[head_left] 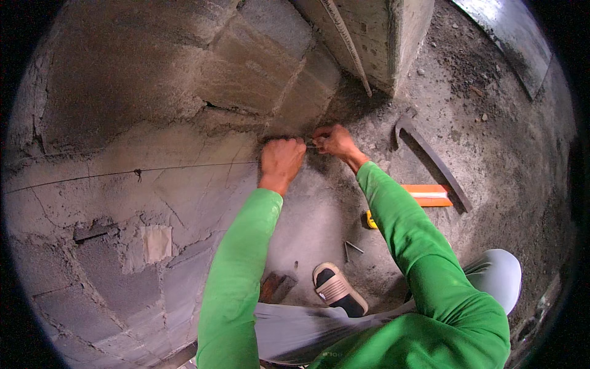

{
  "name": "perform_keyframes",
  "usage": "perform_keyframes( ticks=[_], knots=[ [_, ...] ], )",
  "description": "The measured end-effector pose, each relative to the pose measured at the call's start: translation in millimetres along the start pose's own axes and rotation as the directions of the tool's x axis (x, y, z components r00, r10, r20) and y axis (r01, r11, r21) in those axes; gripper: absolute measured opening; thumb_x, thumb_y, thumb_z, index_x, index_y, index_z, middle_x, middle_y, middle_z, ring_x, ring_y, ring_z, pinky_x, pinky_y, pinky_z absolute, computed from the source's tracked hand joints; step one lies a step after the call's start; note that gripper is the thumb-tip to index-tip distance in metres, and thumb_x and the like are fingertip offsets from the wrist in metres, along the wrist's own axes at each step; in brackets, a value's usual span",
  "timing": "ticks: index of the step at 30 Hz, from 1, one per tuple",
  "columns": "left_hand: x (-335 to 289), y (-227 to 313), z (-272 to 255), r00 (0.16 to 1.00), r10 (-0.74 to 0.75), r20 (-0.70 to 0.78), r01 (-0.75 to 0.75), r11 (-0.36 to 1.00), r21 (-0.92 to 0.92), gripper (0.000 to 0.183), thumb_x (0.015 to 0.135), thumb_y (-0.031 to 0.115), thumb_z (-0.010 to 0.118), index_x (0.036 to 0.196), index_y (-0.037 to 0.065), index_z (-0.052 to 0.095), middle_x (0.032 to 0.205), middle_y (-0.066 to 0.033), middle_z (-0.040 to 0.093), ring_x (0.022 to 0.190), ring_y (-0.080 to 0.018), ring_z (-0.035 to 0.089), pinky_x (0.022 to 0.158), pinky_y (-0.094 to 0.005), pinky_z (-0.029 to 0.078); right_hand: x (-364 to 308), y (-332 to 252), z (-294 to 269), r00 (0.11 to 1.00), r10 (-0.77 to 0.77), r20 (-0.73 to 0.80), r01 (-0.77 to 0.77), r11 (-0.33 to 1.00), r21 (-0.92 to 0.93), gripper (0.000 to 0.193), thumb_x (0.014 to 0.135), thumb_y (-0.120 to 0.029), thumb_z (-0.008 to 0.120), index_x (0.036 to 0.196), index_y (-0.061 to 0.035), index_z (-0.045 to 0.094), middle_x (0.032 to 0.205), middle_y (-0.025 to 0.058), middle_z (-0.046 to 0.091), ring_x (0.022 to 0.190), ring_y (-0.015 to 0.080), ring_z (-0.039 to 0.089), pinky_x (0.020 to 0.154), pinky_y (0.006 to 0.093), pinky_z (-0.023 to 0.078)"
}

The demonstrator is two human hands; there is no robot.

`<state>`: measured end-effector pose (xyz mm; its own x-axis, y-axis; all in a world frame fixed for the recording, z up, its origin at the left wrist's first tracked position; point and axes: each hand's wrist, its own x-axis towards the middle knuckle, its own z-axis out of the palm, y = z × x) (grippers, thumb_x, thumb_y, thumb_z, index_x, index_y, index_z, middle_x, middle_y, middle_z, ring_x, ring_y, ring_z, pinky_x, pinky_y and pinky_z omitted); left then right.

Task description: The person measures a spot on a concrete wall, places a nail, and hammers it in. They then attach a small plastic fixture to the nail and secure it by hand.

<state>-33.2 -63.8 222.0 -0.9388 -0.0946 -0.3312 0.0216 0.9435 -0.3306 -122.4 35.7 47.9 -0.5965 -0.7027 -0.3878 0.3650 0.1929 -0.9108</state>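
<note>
A thin string [203,166] with a small knot [137,174] stretches along the block wall from the far left to my hands. My left hand [283,161] is closed in a fist at its end, close to the wall's foot. Just to the right, my right hand [334,141] pinches with bent fingers. A short, thin, light piece [311,146] spans the small gap between the hands; whether it is string or a nail I cannot tell. Both hands are near the corner where wall, floor and a concrete post meet.
A dark metal hammer-like tool with a hooked head [435,163] lies at right across an orange flat tool [433,195]. Beside my right sleeve is a yellow object [370,219]. Two nails [353,248] lie near my sandal [338,289]. The concrete post [369,43] rises beyond the hands.
</note>
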Motion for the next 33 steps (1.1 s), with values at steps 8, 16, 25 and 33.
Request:
perform_keyframes(
  ticks=[8,16,25,33],
  knots=[
    [4,2,-5,0.999,-0.031,0.04,0.03,0.999,0.026,0.017,0.088,0.014,0.055,0.091,0.008,0.071,0.082,-0.014,0.073,0.076,-0.0304,0.073,0.063,-0.0443,0.058,-6,-11,28,0.896,-0.442,-0.048,0.237,0.567,-0.789,0.025,0.087,-0.025,0.061,0.081,-0.0031,0.071,0.084,0.0218,0.07,0.082,0.0421,0.068,0.071,0.0504,0.055],
    [3,3,-5,1.0,-0.025,0.013,0.024,0.999,0.036,0.018,0.089,0.017,0.055,0.091,0.011,0.071,0.084,-0.0116,0.074,0.076,-0.0296,0.073,0.064,-0.0434,0.058,18,15,30,0.875,-0.259,-0.408,-0.051,0.79,-0.611,0.029,0.09,-0.031,0.062,0.088,-0.0052,0.074,0.088,0.0238,0.07,0.083,0.0416,0.069,0.072,0.048,0.056],
    [16,4,-4,0.998,-0.049,0.042,0.047,0.998,0.046,0.022,0.092,0.022,0.054,0.089,0.012,0.073,0.085,-0.0092,0.073,0.078,-0.0288,0.073,0.065,-0.0422,0.058,6,12,-29,0.859,-0.419,-0.294,0.175,0.78,-0.6,0.032,0.076,-0.006,0.063,0.107,-0.0025,0.069,0.105,0.0203,0.07,0.101,0.0397,0.066,0.088,0.0445,0.054],
    [17,4,-8,0.998,-0.05,0.027,0.049,0.997,0.057,0.025,0.093,0.022,0.054,0.084,0.011,0.074,0.084,-0.0093,0.073,0.079,-0.0295,0.073,0.066,-0.0418,0.058,-16,-21,-13,0.937,-0.349,0.005,0.325,0.867,-0.377,0.044,0.092,-0.031,0.063,0.128,-0.006,0.064,0.119,0.0177,0.068,0.109,0.0323,0.067,0.092,0.0398,0.051]
  ],
)
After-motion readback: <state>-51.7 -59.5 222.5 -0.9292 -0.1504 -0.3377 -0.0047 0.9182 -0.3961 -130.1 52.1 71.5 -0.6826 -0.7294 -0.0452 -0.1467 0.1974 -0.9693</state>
